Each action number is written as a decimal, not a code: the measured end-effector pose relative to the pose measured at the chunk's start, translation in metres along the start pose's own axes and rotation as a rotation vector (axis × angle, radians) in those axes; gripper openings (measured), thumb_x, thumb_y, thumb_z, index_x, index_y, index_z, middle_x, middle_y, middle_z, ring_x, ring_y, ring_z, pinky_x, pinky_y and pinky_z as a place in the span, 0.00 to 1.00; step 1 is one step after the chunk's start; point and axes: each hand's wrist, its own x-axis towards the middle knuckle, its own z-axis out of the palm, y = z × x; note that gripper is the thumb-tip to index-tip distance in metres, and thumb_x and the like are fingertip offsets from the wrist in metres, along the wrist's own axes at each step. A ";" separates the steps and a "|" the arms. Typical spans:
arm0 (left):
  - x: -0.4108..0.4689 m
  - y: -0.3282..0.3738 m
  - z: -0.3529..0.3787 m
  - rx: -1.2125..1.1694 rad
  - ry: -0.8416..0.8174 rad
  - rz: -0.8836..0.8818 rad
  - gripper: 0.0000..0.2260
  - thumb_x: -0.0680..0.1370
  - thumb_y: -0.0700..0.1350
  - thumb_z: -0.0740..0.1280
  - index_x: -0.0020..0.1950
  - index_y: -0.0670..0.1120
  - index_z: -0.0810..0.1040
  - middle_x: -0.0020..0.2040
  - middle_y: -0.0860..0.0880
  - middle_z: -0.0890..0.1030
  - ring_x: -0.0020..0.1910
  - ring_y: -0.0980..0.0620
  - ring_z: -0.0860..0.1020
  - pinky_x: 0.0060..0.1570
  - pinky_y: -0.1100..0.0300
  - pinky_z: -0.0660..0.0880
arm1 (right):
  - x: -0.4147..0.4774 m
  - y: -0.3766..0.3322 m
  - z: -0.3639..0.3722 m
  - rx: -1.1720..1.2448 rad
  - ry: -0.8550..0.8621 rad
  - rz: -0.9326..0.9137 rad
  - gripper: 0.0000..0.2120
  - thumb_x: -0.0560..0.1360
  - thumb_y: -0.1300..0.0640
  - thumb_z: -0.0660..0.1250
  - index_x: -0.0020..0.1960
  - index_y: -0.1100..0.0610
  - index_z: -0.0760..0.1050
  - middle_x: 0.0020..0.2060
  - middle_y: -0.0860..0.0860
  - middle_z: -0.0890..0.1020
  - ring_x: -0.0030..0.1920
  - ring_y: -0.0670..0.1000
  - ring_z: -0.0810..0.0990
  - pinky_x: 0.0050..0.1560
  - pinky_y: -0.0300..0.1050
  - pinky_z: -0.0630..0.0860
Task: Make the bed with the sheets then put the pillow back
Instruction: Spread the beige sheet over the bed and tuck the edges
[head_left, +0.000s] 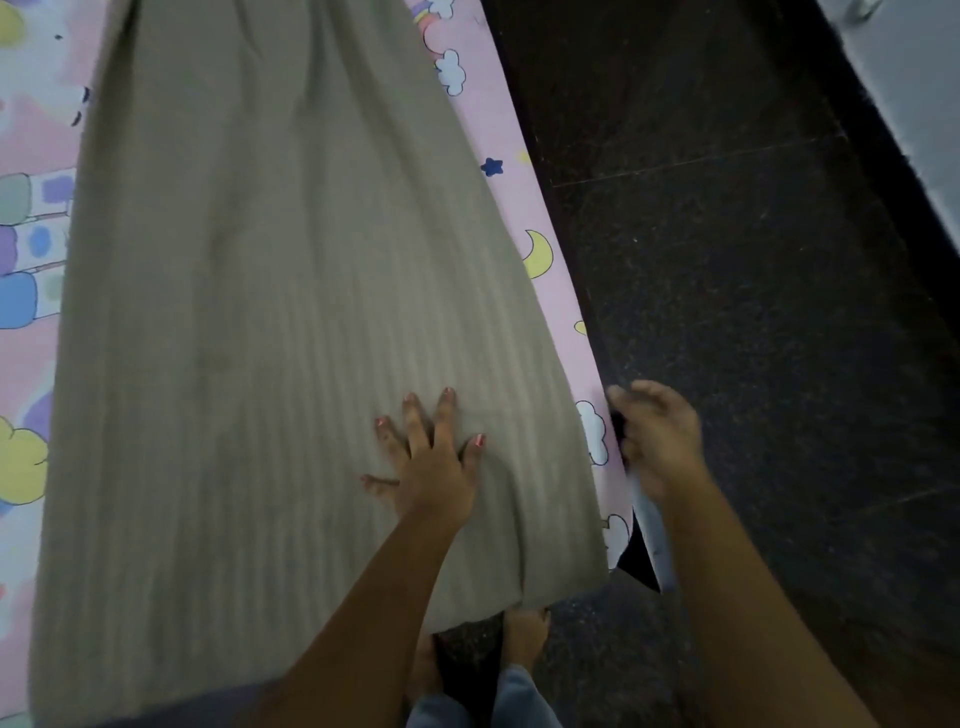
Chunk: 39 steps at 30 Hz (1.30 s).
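Bed, seen from its foot. Pink printed sheet (31, 364): clouds, moons and stars, spread flat, showing at far left and as a narrow strip along the right edge. Grey ribbed sheet (260, 312): lies on top, long axis running from the near end away up the bed, ribs pointing the same way, near right corner draped over the foot. Left hand (431, 467): grip flat, fingers spread, pressing the grey ribbed sheet near that corner. Right hand (660, 441): blurred, grip curled round the pink printed sheet's hanging side edge. Dark speckled floor (753, 260): right of the bed.
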 end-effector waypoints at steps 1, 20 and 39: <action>-0.001 0.003 0.001 0.014 0.018 -0.009 0.27 0.79 0.64 0.46 0.75 0.63 0.37 0.77 0.52 0.37 0.75 0.41 0.35 0.65 0.27 0.52 | 0.005 0.000 -0.014 -0.003 0.009 0.006 0.08 0.73 0.62 0.72 0.51 0.59 0.77 0.34 0.53 0.74 0.28 0.46 0.70 0.26 0.37 0.66; -0.007 0.038 0.029 -0.056 0.189 0.100 0.24 0.82 0.55 0.47 0.77 0.59 0.42 0.79 0.53 0.43 0.77 0.48 0.38 0.70 0.36 0.41 | 0.013 -0.029 0.110 -0.329 -0.363 -0.054 0.16 0.68 0.58 0.74 0.54 0.61 0.76 0.49 0.56 0.83 0.47 0.55 0.82 0.46 0.47 0.80; -0.010 0.040 0.024 -0.075 0.156 0.243 0.26 0.82 0.54 0.50 0.75 0.63 0.39 0.78 0.55 0.41 0.76 0.43 0.36 0.69 0.34 0.40 | 0.041 -0.035 0.088 -0.181 -0.270 -0.224 0.07 0.73 0.62 0.69 0.41 0.53 0.74 0.40 0.53 0.81 0.39 0.51 0.80 0.42 0.44 0.79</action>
